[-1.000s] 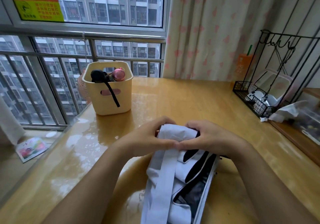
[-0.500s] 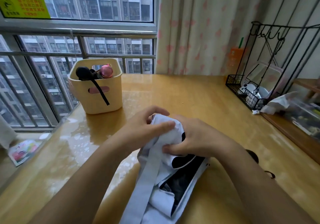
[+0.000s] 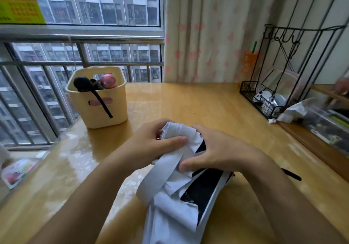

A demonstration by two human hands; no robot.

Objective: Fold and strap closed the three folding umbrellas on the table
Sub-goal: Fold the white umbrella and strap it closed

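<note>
Our thumbs, touching a second ago, have parted. One white umbrella (image 3: 170, 211) lies near-centre on the table (image 3: 188, 104), and our left hand (image 3: 149, 145) and right hand (image 3: 217, 149) both grip its far end, fingers curled into fabric. In one basket (image 3: 113, 115), far left, we count two more: a black handle (image 3: 81, 83) and a pink handle (image 3: 109, 80). The wood is glossy; one curtain (image 3: 204, 32) and one wire rack (image 3: 247, 87) stand far right.

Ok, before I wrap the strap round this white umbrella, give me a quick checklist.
1. Left hand grips the white umbrella at its far end: ok.
2. Right hand holds the umbrella too: ok.
3. Umbrella bundled tight: not ok, black lining gapes at the side.
4. Strap loose and free: ok.
5. Strap's fastener: cannot tell, hidden.
</note>
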